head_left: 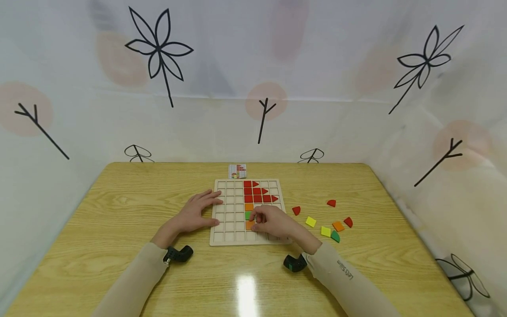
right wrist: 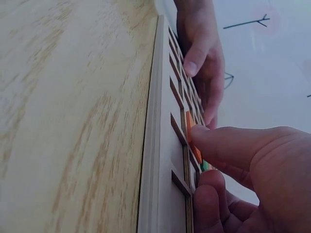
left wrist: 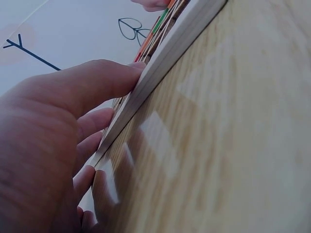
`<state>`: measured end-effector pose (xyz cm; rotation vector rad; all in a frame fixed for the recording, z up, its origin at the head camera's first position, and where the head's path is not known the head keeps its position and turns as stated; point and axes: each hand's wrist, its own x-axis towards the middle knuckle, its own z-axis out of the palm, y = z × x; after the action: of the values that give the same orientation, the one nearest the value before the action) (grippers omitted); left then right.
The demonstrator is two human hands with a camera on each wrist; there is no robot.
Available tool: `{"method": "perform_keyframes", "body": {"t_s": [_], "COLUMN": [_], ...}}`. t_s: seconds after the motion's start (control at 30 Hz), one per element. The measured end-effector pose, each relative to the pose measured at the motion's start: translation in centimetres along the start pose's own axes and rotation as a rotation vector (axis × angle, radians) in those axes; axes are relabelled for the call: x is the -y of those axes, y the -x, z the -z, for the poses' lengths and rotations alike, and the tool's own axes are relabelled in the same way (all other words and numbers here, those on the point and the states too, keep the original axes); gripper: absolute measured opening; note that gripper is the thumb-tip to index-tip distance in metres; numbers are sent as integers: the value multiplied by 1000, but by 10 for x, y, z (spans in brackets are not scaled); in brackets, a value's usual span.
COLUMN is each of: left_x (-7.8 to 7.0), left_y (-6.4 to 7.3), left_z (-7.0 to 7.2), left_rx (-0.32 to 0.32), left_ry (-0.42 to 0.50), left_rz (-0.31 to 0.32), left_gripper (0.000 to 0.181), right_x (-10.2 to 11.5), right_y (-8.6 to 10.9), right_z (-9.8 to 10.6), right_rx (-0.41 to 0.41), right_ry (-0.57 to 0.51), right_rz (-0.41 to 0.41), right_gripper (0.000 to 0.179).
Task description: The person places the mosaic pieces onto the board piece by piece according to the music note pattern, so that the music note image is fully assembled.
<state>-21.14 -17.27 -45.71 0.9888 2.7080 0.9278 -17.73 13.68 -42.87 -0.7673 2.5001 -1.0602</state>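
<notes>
worktop (head_left: 119, 211): its far edge runs crosswise before the person; it carries all items listed below.

grid board (head_left: 245, 243): roughly square, lying flat, sides set nearly square to the worktop's far edge; no clear long axis. its central position appears chosen so that both hands reach it.

left hand (head_left: 196, 212): on the board's left edge, thumb and fingers spread apart, grip clamped on nothing. judged purpose: to steady the board against sliding.

right hand (head_left: 273, 220): over the board, fingers curled, thumb touching an orange tile (head_left: 248, 225). whether the grip pinches this tile or merely presses it cannot be told. the posture suggests seating or squaring it.

red rows (head_left: 257, 191): three, in the board's far half, long axes crosswise, each ending in a tip pointing right.

picture card (head_left: 237, 171): just beyond the board's far edge, presumably kept there for easy sight.

loose tiles (head_left: 325, 231): scattered right of the board, at varied angles, likely within the right hand's convenience.

orange tile under the thumb: square, hence without a long axis; located directly on the near side of a green tile (head_left: 247, 215); in the right wrist view it appears slightly proud of the grid.
</notes>
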Motion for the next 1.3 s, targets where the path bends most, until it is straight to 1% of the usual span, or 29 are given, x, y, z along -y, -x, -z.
{"method": "perform_keyframes", "body": {"t_s": [0.13, 0.27, 0.53, 0.77, 0.93, 1.07, 1.2, 1.3], "left_x": [-1, -2, -2, -4, -5, -5, -5, -6], "left_y": [0, 1, 0, 1, 1, 1, 1, 1], "left_z": [1, 0, -1, 1, 2, 2, 2, 2], "left_rx": [5, 8, 8, 6, 6, 7, 4, 3], "left_ry": [3, 10, 11, 12, 16, 10, 10, 15], "left_rz": [2, 6, 13, 8, 6, 6, 6, 5], "left_gripper": [62, 62, 62, 61, 61, 61, 61, 61], "right_x": [-1, -3, -10, -15, -25, -37, -50, -60], "right_y": [1, 3, 8, 19, 31, 42, 52, 59], "right_z": [1, 4, 10, 26, 42, 56, 70, 78], "right_rx": [-3, -3, -42, -82, -143, -207, -253, -268], "right_ry": [-3, -30, -43, -66, -93, -72, -78, -79], "right_rz": [-8, -6, 32, -21, -41, -69, -125, -175], "right_gripper": [10, 11, 11, 12, 14, 16, 19, 20]}}
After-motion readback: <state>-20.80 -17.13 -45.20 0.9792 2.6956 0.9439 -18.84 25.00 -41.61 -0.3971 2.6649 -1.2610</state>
